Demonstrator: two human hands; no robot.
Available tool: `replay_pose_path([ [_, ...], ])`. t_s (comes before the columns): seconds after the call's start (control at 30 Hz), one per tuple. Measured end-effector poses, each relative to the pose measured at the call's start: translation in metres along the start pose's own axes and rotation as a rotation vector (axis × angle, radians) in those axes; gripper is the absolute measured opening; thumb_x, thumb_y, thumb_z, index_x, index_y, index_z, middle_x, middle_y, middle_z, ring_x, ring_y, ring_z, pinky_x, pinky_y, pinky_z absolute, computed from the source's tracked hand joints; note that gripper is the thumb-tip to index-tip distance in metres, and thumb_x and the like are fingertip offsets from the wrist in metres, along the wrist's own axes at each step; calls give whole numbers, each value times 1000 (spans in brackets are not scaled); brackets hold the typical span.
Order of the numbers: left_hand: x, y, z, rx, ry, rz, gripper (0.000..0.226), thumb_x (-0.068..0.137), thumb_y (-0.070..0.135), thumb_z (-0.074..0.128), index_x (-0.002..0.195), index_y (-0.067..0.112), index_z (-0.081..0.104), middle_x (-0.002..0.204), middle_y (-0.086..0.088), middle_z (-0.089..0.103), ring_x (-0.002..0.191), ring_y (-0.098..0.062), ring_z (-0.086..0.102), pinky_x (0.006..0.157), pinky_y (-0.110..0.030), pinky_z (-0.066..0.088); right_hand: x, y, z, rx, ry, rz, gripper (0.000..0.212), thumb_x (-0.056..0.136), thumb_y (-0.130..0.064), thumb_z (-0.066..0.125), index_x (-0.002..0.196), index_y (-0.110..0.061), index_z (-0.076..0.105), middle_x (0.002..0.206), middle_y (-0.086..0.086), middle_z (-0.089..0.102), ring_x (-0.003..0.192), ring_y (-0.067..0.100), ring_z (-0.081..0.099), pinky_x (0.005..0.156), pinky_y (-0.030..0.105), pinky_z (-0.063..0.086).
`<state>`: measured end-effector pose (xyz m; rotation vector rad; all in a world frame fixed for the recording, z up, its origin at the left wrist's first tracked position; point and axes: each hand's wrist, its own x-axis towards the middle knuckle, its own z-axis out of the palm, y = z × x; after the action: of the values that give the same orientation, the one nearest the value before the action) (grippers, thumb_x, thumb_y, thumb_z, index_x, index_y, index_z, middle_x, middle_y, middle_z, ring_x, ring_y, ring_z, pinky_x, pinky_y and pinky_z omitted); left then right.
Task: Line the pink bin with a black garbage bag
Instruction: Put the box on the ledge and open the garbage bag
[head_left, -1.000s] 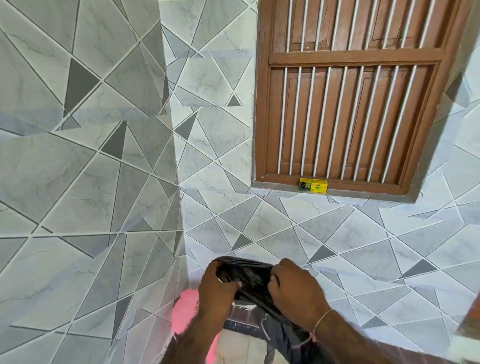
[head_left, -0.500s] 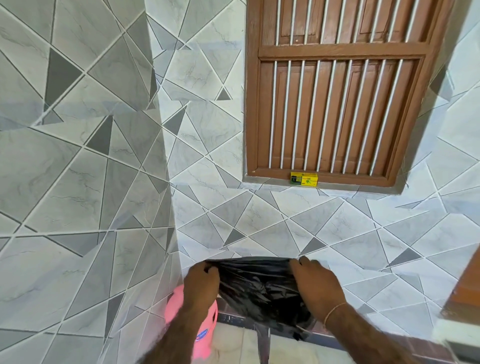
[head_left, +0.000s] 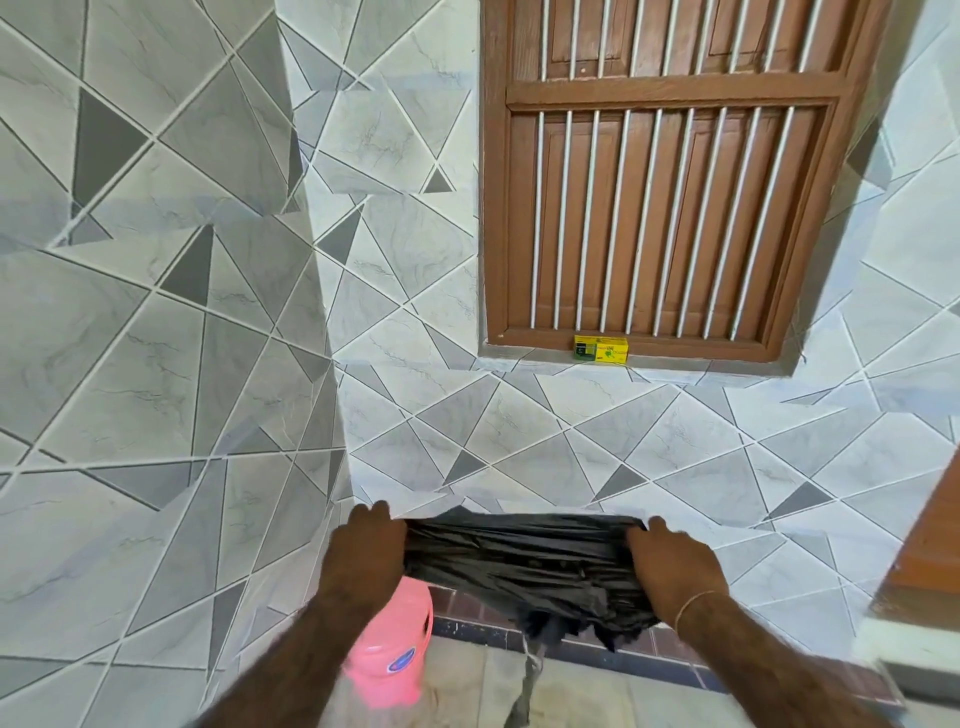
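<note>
Gripping the black garbage bag (head_left: 524, 564) at each end, left hand (head_left: 366, 558) and right hand (head_left: 672, 566) curled round its top edge, plastic stretched wide between them, above and right of the pink bin (head_left: 392, 657) on the floor under the left forearm

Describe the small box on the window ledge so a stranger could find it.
Find the brown barred window in the grey tiled wall. On its bottom ledge, near the middle, sits a small yellow-and-green box, the only bright thing there.
</note>
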<state>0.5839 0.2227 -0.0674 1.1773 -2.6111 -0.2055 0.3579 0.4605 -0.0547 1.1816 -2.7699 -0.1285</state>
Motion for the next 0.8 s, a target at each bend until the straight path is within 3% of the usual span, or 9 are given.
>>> replay_pose_path([
  [0.03,1,-2,1,-120,-80,-125,12,63,8,76,68,12,65,71,-8,64,63,-31,65,50,-40,57,0,0,3,14,-22,4,28,93,-20,38,118,-17,51,119,9,58,107,31,62,86,39,50],
  [0.13,-2,11,0,-689,82,-414,14,80,13,56,79,7,67,89,-16,70,86,-36,66,77,-40,56,4,0,6,122,-42,49,27,93,-23,40,116,-16,54,119,8,62,111,29,62,89,35,49],
  [0.23,-6,25,5,-1427,68,-677,6,79,5,68,84,3,69,83,-19,69,71,-29,62,59,-31,57,11,-6,3,331,-21,114,33,94,-36,45,112,-13,59,118,11,66,111,30,61,90,34,48],
  [0.27,-8,25,11,-1404,78,-612,16,76,2,72,92,2,69,84,-16,70,69,-26,62,56,-27,55,13,-7,0,404,-7,133,36,93,-40,46,110,-12,60,117,12,67,110,31,61,90,35,47],
  [0.33,-8,17,23,-991,83,-260,38,71,4,73,108,13,67,99,-6,70,82,-23,65,68,-25,54,15,-7,-5,444,56,181,32,92,-35,48,112,-11,58,115,13,66,109,34,62,89,36,48],
  [0.43,-9,0,22,-180,-224,303,33,83,30,64,115,32,63,114,10,60,104,-14,60,85,-20,53,17,5,-6,309,61,208,29,92,-19,37,116,-12,51,117,13,63,108,34,63,89,37,49],
  [0.53,-9,-12,10,262,-232,192,26,90,21,51,112,18,62,114,-5,60,110,-28,60,90,-40,53,18,22,-2,241,-8,208,34,90,-20,37,121,-15,47,121,11,62,110,33,62,91,38,50],
  [0.63,2,-15,-3,135,-66,-50,33,86,17,43,113,18,61,117,-7,66,108,-30,64,91,-41,53,21,27,-5,220,-46,191,41,88,-23,43,127,-14,44,123,14,61,112,34,61,94,39,50],
  [0.8,41,11,-60,-605,60,-202,38,78,9,51,104,27,73,112,-20,70,103,-36,66,88,-40,54,38,29,-66,302,57,205,41,87,-21,48,126,-9,44,119,24,61,107,43,61,91,44,52],
])
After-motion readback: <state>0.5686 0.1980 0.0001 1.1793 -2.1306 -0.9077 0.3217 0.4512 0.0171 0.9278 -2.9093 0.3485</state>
